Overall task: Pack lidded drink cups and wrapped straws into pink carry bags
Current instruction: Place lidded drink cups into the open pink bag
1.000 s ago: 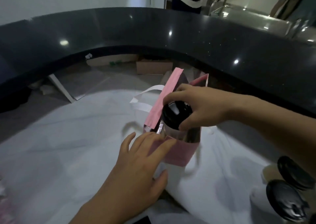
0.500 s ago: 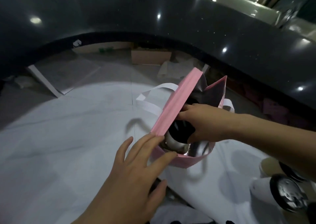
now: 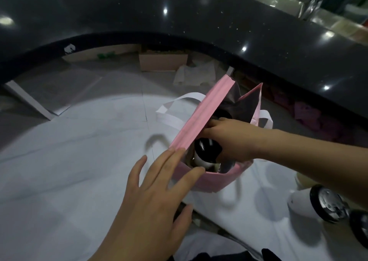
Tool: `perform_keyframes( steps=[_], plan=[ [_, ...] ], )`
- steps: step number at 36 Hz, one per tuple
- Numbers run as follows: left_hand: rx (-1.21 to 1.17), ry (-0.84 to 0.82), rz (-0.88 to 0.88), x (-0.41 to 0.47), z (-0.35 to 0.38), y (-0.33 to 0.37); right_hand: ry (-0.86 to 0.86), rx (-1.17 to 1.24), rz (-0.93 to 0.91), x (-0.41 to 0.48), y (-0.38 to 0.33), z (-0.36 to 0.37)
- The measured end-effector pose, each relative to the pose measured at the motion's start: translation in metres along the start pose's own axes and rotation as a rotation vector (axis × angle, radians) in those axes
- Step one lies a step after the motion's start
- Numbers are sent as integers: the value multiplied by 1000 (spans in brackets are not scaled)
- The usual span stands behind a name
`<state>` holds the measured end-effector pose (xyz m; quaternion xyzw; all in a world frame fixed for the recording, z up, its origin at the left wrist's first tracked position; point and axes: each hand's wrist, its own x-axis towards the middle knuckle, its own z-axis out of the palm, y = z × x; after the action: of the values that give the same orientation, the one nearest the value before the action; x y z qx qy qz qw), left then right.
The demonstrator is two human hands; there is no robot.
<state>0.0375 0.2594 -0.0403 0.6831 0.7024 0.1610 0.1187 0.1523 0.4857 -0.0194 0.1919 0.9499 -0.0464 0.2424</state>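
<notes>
Cup [image 3: 205,152]: white body, black lid, standing upright inside the pink bag [image 3: 201,121], at the end of the bag nearer the person. Its lid sits below the bag's rim. The lower part of the cup is hidden by the bag wall.

Right hand [image 3: 231,141]: reaches into the bag mouth from the right. Fingers and thumb are curled round the cup's lid and clamp it from above.

Left hand [image 3: 159,187]: fingers straight and slightly spread. The fingertips [image 3: 177,155] touch the near corner of the bag's rim, and the index finger lies along the near wall. It grasps nothing.

Bag: stands upright on the white surface [image 3: 69,171] with its mouth open. Left wall is folded over at the top, and the lining looks dark and shiny. A dark round shape lies deeper in the bag beyond the right hand's fingers. Cannot tell what it is.

Handles: one white handle [image 3: 175,111] loops out to the left. A second handle [image 3: 265,117] shows on the far right side.

Surroundings: a second white cup [image 3: 302,203] with a black lid lies tilted on the surface at the right, apart from the bag. Another black lid [image 3: 360,229] is just beside it at the frame edge. A curved dark counter [image 3: 199,18] runs behind. A cardboard box [image 3: 162,62] and crumpled paper [image 3: 194,74] lie beneath it.
</notes>
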Motion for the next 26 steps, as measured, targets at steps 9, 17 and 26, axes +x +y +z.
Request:
perform_keyframes(
  steps=[9, 17, 26],
  plan=[
    [-8, -7, 45, 6, 3, -4, -14, -55, 7, 5, -10, 25],
    [-15, -6, 114, 7, 7, -13, -36, 8, 82, 10, -7, 27],
    [-48, -13, 146, 9, 7, -19, -87, 20, 146, 20, -7, 29]
  ],
)
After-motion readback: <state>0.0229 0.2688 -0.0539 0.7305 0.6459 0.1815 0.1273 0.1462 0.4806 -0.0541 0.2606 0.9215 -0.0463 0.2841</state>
